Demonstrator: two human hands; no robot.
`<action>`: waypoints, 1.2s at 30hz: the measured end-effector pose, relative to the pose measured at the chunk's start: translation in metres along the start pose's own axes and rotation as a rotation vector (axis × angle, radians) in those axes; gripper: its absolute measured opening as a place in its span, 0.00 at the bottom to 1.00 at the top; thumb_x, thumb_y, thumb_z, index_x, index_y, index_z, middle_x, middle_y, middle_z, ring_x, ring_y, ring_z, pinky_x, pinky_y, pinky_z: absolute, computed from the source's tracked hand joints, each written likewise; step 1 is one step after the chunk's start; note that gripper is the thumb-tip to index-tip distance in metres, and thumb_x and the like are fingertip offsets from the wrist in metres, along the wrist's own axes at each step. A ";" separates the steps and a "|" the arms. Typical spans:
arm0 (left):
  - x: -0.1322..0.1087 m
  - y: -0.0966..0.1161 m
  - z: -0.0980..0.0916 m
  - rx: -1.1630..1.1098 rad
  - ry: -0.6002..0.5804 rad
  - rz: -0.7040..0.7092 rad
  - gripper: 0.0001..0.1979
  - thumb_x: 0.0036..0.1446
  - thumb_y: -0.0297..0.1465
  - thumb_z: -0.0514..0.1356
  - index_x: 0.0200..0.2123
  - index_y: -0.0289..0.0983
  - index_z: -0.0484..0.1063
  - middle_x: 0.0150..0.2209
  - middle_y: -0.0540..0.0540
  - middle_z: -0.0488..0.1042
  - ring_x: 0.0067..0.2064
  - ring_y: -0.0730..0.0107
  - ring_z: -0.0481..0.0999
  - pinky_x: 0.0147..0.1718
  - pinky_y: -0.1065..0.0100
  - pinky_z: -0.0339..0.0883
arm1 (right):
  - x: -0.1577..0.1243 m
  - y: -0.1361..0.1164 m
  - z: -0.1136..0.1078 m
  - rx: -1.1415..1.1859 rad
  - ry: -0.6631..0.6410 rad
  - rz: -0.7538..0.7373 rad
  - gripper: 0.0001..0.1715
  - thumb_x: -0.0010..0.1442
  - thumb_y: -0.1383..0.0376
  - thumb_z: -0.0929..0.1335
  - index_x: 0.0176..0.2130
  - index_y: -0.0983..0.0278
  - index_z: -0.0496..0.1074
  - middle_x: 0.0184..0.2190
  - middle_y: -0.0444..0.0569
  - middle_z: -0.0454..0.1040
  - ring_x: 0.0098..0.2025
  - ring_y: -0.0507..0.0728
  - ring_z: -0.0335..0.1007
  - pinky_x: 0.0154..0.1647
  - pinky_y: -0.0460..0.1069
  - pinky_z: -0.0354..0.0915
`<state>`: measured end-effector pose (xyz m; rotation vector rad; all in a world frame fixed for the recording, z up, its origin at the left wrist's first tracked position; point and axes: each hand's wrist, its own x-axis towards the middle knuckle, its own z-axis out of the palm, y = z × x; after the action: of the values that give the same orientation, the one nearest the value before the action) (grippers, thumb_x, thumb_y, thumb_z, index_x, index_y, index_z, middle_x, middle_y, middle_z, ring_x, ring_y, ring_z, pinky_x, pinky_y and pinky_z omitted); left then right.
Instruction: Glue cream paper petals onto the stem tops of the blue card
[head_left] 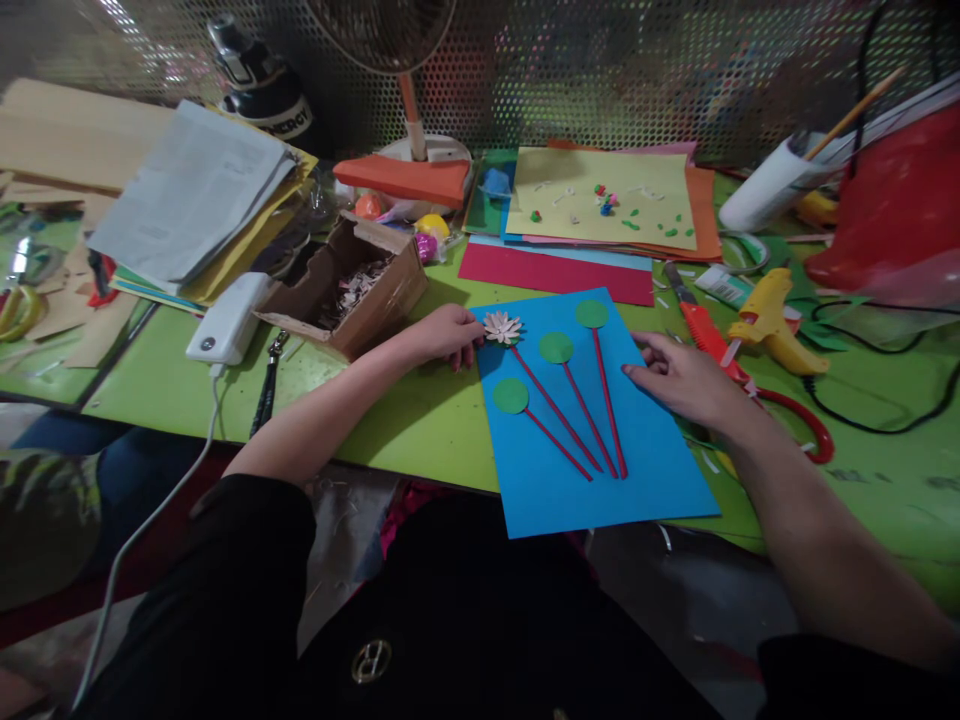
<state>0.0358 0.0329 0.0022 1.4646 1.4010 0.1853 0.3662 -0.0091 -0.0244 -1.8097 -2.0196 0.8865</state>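
Note:
A blue sheet of card lies on the green table in front of me. Several red paper stems are stuck on it, topped by green circles and one white paper flower. My left hand rests at the sheet's upper left corner, fingers curled against the table just beside the white flower. My right hand lies flat on the sheet's right edge with fingers stretched out, holding nothing.
A yellow glue gun and red-handled scissors lie right of the sheet. Stacked coloured papers sit behind it. A cardboard box of scraps, a white power bank, a paper pile and a fan base stand at left and back.

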 end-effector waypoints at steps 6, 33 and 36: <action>0.001 -0.001 0.000 0.008 -0.005 0.018 0.14 0.64 0.28 0.51 0.26 0.35 0.66 0.16 0.50 0.73 0.13 0.76 0.69 0.15 0.75 0.53 | 0.001 0.002 0.001 0.020 -0.008 0.006 0.39 0.55 0.53 0.66 0.61 0.69 0.64 0.36 0.52 0.69 0.32 0.58 0.66 0.31 0.53 0.65; -0.002 0.003 0.000 -0.017 0.000 -0.001 0.13 0.63 0.25 0.50 0.26 0.35 0.66 0.15 0.50 0.72 0.13 0.76 0.68 0.14 0.74 0.52 | -0.001 -0.001 -0.001 -0.010 0.002 -0.011 0.38 0.56 0.54 0.65 0.61 0.69 0.65 0.35 0.53 0.71 0.31 0.58 0.67 0.28 0.53 0.66; -0.002 0.004 -0.002 -0.040 -0.002 -0.027 0.14 0.62 0.26 0.49 0.25 0.34 0.67 0.15 0.48 0.72 0.13 0.75 0.68 0.14 0.74 0.52 | 0.000 0.000 -0.001 0.004 0.000 -0.013 0.37 0.56 0.54 0.66 0.61 0.68 0.65 0.36 0.53 0.71 0.32 0.58 0.68 0.29 0.53 0.67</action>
<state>0.0363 0.0327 0.0069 1.4122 1.4070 0.1931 0.3664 -0.0092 -0.0237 -1.7930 -2.0259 0.8867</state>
